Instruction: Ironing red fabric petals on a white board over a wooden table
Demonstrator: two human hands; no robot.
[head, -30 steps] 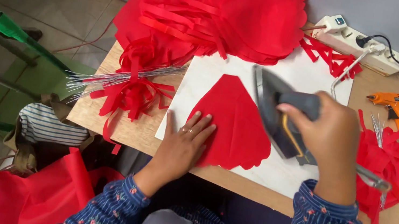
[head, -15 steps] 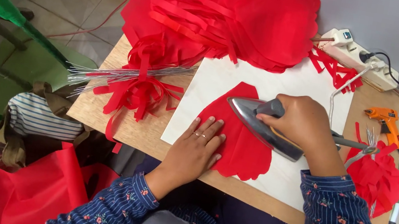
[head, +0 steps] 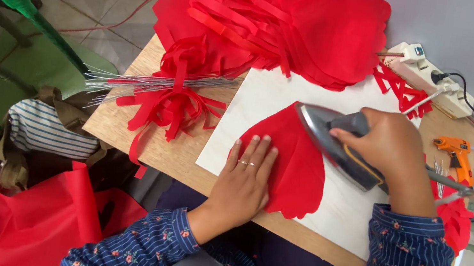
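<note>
A red petal-shaped piece of fabric [head: 293, 162] lies on a pale wooden board [head: 255, 100] on the table. My left hand [head: 245, 180] presses flat on the fabric's near left edge, fingers spread, a ring on one finger. My right hand [head: 388, 143] grips the handle of a grey clothes iron [head: 330, 140], whose tip rests on the fabric's upper part.
A big heap of red fabric strips and pieces [head: 270, 19] covers the table's far side. A bundle of thin wires [head: 142, 80] lies left of the board. A white power strip [head: 432, 76], an orange glue gun [head: 457, 155] and more red pieces [head: 453, 216] sit at right.
The iron has slid left across the board, from the fabric's right edge onto its upper middle. My left hand has stayed pressed on the fabric's near left edge.
</note>
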